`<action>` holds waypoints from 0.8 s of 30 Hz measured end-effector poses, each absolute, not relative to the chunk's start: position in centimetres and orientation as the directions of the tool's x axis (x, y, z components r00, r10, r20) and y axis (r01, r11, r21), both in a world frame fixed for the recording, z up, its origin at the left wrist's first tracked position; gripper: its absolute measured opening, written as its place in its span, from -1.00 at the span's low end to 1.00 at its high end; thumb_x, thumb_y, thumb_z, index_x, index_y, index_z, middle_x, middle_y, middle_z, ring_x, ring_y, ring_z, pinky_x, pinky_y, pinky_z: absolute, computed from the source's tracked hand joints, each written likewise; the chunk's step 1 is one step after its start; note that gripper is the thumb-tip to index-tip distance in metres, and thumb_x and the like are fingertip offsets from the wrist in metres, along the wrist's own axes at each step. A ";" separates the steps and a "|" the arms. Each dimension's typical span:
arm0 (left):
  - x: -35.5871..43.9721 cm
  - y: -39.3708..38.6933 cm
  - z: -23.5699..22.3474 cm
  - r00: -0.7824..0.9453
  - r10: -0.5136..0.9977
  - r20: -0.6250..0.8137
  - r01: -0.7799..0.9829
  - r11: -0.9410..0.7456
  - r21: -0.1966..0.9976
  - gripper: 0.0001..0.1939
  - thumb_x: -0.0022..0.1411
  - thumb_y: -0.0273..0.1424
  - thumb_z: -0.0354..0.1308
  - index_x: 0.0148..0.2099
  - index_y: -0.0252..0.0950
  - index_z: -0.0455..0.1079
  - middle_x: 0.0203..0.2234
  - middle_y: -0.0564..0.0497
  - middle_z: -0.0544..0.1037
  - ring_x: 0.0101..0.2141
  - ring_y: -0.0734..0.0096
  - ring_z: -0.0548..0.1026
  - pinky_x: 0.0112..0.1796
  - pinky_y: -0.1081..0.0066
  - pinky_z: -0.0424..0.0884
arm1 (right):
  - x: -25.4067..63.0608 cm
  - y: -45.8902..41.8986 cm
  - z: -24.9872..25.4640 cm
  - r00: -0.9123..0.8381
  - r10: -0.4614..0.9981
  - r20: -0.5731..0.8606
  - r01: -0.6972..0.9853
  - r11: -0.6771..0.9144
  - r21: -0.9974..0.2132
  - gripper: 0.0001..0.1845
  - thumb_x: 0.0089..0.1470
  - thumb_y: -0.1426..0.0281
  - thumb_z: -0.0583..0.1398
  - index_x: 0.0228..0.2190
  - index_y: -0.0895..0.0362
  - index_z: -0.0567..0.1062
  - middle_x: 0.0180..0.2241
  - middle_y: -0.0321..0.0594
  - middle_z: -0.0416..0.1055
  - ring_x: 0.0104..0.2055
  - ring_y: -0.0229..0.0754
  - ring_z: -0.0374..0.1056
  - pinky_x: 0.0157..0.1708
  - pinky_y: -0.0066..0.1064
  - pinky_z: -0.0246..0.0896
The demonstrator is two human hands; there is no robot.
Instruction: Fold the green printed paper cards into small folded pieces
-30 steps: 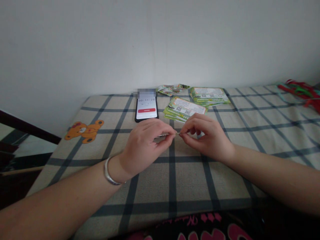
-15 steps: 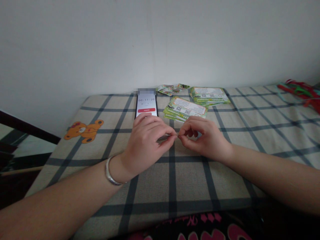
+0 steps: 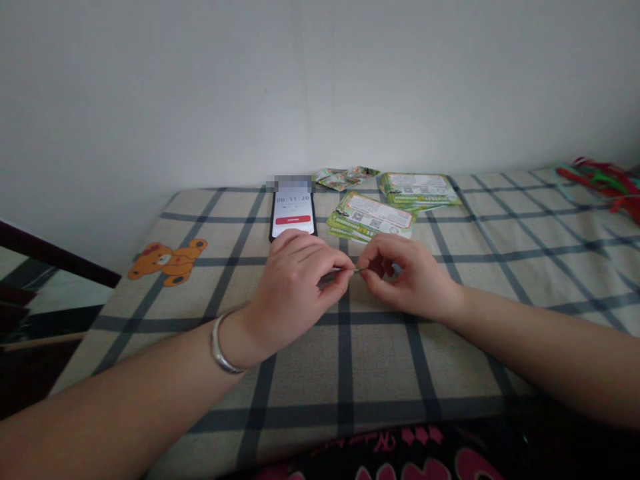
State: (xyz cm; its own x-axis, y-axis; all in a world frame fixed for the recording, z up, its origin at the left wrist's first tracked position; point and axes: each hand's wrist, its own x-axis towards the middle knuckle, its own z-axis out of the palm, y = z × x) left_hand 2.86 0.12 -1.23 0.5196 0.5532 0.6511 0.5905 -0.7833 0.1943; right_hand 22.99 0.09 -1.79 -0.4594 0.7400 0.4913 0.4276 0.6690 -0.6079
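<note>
Thumb and forefinger of my left hand [image 3: 300, 283] pinch a thin piece of paper [image 3: 357, 270], seen almost edge-on above the middle of the table. Its left part runs back under the left palm, mostly hidden. My right hand [image 3: 407, 273] pinches the other end close by, with a small gap between the two sets of fingertips. Just beyond the hands lies a fanned stack of green-and-white printed leaflets [image 3: 373, 217]. A phone [image 3: 293, 208] showing a timer lies past my left hand, whose knuckles cover its lower edge.
Several folded paper pieces [image 3: 345, 178] and a second leaflet stack [image 3: 420, 190] lie by the wall. A checked cloth [image 3: 310, 380] covers the table. An orange bear figure [image 3: 170, 261] is at the left, a red and green bundle [image 3: 605, 183] at the far right.
My left hand has shifted slightly up against the phone's lower edge. Both pinches stay on the paper, and the fingertips drew together, then slightly apart.
</note>
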 end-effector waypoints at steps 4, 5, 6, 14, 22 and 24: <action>2.8 0.0 -1.2 0.554 0.537 0.636 0.594 -0.791 0.150 -0.92 0.22 -0.44 0.18 -0.35 -0.27 0.41 -0.47 0.07 0.54 -0.34 0.34 0.48 -0.16 0.25 0.31 | 22.8 0.0 -1.8 -0.455 0.730 0.510 0.449 0.683 -0.576 -0.93 -0.08 0.55 0.18 -0.46 0.17 0.42 -0.51 -0.36 0.33 -0.51 -0.39 0.24 -0.52 -0.55 0.13; 2.7 -0.1 -1.1 0.566 0.534 0.628 0.596 -0.792 0.135 -0.91 0.23 -0.43 0.18 -0.35 -0.27 0.41 -0.47 0.07 0.55 -0.34 0.34 0.48 -0.16 0.25 0.31 | 22.8 0.0 -1.8 -0.458 0.723 0.517 0.456 0.690 -0.561 -0.93 -0.09 0.55 0.19 -0.47 0.17 0.42 -0.52 -0.36 0.32 -0.50 -0.39 0.23 -0.51 -0.55 0.12; 2.7 -0.1 -1.1 0.578 0.527 0.622 0.597 -0.794 0.117 -0.91 0.24 -0.43 0.17 -0.36 -0.26 0.40 -0.47 0.08 0.55 -0.34 0.33 0.48 -0.15 0.24 0.31 | 22.7 0.0 -1.7 -0.460 0.716 0.526 0.465 0.699 -0.544 -0.93 -0.10 0.55 0.19 -0.48 0.17 0.41 -0.52 -0.36 0.32 -0.50 -0.39 0.23 -0.51 -0.55 0.12; 2.9 -0.2 -1.1 0.571 0.534 0.624 0.585 -0.798 0.147 -0.91 0.23 -0.46 0.16 -0.37 -0.27 0.39 -0.47 0.09 0.55 -0.34 0.33 0.48 -0.18 0.24 0.30 | 22.6 -0.2 -1.6 -0.475 0.713 0.516 0.490 0.701 -0.518 -0.91 -0.13 0.56 0.18 -0.51 0.16 0.39 -0.55 -0.38 0.29 -0.50 -0.39 0.19 -0.52 -0.55 0.09; 2.8 -0.2 -1.2 0.587 0.545 0.599 0.580 -0.799 0.159 -0.89 0.25 -0.46 0.12 -0.35 -0.28 0.41 -0.46 0.07 0.54 -0.34 0.34 0.47 -0.17 0.26 0.30 | 22.8 0.2 -1.8 -0.462 0.756 0.464 0.457 0.652 -0.606 -0.93 -0.12 0.56 0.17 -0.49 0.17 0.41 -0.55 -0.37 0.31 -0.52 -0.40 0.22 -0.54 -0.56 0.11; 2.8 -0.2 -1.2 0.578 0.554 0.599 0.577 -0.797 0.180 -0.91 0.24 -0.47 0.13 -0.35 -0.29 0.40 -0.46 0.07 0.54 -0.35 0.35 0.47 -0.18 0.27 0.30 | 22.8 0.2 -1.8 -0.451 0.766 0.459 0.444 0.638 -0.629 -0.92 -0.12 0.56 0.17 -0.49 0.17 0.41 -0.55 -0.38 0.31 -0.53 -0.41 0.21 -0.54 -0.56 0.11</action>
State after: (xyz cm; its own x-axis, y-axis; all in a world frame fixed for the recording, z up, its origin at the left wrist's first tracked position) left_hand 2.82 -0.23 -1.17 0.5782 0.5540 0.5991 0.5767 -0.7968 0.1802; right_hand 22.84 0.16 -1.82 -0.4506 0.7660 0.4585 0.4443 0.6379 -0.6290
